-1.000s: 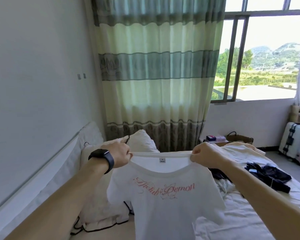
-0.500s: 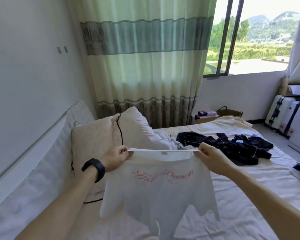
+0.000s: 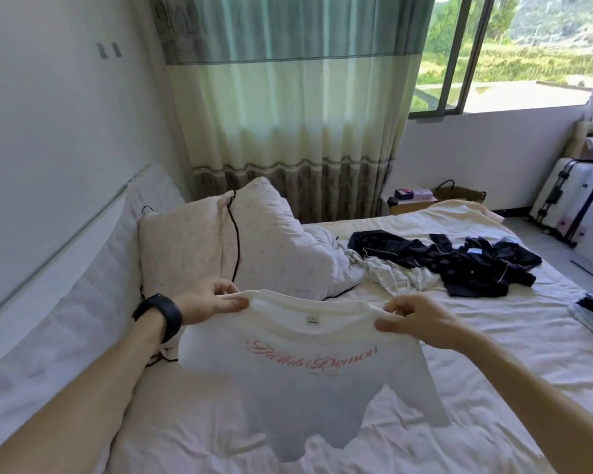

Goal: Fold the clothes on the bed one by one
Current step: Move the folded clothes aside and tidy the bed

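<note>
Bare bed sheet (image 3: 493, 357) lies open below the shirt (image 3: 305, 395); pillows (image 3: 185, 248) flank left, dark clothes (image 3: 466, 268) beyond.

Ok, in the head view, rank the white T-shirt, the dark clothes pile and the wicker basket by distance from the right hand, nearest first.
1. White T-shirt: pinched at its shoulder by the right hand.
2. Dark clothes pile: on the bed, beyond the hand.
3. Wicker basket: past the bed's far edge.

Home bedroom: bed (image 3: 493, 336), pillows (image 3: 220, 248), curtain (image 3: 288, 97).
</note>
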Available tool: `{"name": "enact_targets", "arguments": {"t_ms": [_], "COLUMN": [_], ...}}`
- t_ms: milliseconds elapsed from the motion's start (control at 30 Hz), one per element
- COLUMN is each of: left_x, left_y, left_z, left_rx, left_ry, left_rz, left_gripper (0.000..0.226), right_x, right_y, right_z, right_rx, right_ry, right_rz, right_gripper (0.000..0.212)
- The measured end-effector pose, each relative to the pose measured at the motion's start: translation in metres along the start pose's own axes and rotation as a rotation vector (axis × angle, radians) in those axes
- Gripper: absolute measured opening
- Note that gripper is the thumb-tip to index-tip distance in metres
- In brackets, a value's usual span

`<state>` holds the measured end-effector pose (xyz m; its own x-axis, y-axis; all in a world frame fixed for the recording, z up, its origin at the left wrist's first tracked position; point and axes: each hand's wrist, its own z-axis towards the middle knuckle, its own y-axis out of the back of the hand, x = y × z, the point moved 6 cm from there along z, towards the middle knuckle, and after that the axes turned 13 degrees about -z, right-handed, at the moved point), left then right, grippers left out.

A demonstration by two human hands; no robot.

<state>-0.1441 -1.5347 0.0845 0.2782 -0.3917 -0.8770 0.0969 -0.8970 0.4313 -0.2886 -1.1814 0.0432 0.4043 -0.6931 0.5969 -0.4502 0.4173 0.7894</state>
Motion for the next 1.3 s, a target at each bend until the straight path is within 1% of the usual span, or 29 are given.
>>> {"name": "enact_targets", "arguments": {"t_ms": [67,100,133,200,233,267,333,400,467,533,633,733,833,933,967,1033,1067,1200,1233,1300], "left_x": [0.008,0.012,0.017,0.027,0.032,0.036,0.047,0.060,0.080,0.105,0.132,0.133,0.143,0.153,0.155,0.158,0.157,0.160,0.168,0.191], "left_y": [0.015,0.022,0.026,0.024,0.018,0.011,0.000,-0.007,-0.018,-0.033,-0.064,-0.092,-0.102,-0.105,-0.106,-0.102,-0.099,-0.074,-0.067,-0.057], "left_z": [-0.004,-0.007,-0.010,-0.017,-0.021,-0.025,-0.033,-0.042,-0.051,-0.059,-0.080,-0.109,-0.125,-0.127,-0.125,-0.116,-0.109,-0.059,-0.040,0.006], "left_rx": [-0.132,-0.184,-0.200,-0.145,-0.099,-0.053,-0.022,-0.072,-0.140,-0.233,-0.394,-0.495,-0.520,-0.499,-0.503,-0.513,-0.512,-0.484,-0.464,-0.396], "left_ry": [-0.036,-0.035,-0.030,0.003,0.030,0.042,0.050,0.077,0.078,0.043,0.001,0.005,0.020,0.055,0.077,0.143,0.171,0.175,0.187,0.221], "left_rz": [-0.017,-0.032,-0.038,-0.010,0.030,0.060,-0.006,-0.100,-0.103,-0.037,0.060,0.187,0.258,0.325,0.335,0.331,0.329,0.317,0.301,0.309], "left_gripper": [0.049,0.036,0.032,0.040,0.046,0.049,0.053,0.050,0.049,0.054,0.041,0.032,0.044,0.049,0.052,0.056,0.054,0.035,0.035,0.040], "right_x": [-0.002,-0.004,-0.008,-0.016,-0.019,-0.021,-0.024,-0.027,-0.039,-0.053,-0.077,-0.102,-0.123,-0.139,-0.140,-0.137,-0.135,-0.135,-0.135,-0.138], "right_y": [0.000,0.002,0.005,0.010,0.010,0.008,-0.001,-0.010,-0.025,-0.042,-0.066,-0.086,-0.102,-0.111,-0.112,-0.112,-0.111,-0.106,-0.107,-0.117], "right_z": [-0.003,-0.002,-0.001,0.002,0.003,0.004,0.004,-0.001,-0.009,-0.020,-0.047,-0.073,-0.088,-0.089,-0.086,-0.074,-0.066,-0.013,0.005,0.047], "right_rx": [0.052,0.031,-0.018,-0.148,-0.198,-0.229,-0.256,-0.277,-0.288,-0.318,-0.385,-0.418,-0.430,-0.444,-0.458,-0.466,-0.457,-0.404,-0.384,-0.346], "right_ry": [0.076,0.102,0.105,0.061,0.031,0.000,-0.072,-0.161,-0.251,-0.282,-0.284,-0.245,-0.176,-0.156,-0.138,-0.122,-0.121,-0.171,-0.186,-0.195], "right_rz": [-0.192,-0.293,-0.377,-0.471,-0.480,-0.470,-0.373,-0.184,-0.026,-0.023,-0.086,-0.113,-0.144,-0.164,-0.180,-0.203,-0.210,-0.237,-0.241,-0.252], "right_gripper": [0.013,0.013,0.013,0.010,0.009,0.010,0.014,0.017,0.018,0.019,0.024,0.029,0.041,0.063,0.066,0.058,0.055,0.054,0.052,0.046]}}
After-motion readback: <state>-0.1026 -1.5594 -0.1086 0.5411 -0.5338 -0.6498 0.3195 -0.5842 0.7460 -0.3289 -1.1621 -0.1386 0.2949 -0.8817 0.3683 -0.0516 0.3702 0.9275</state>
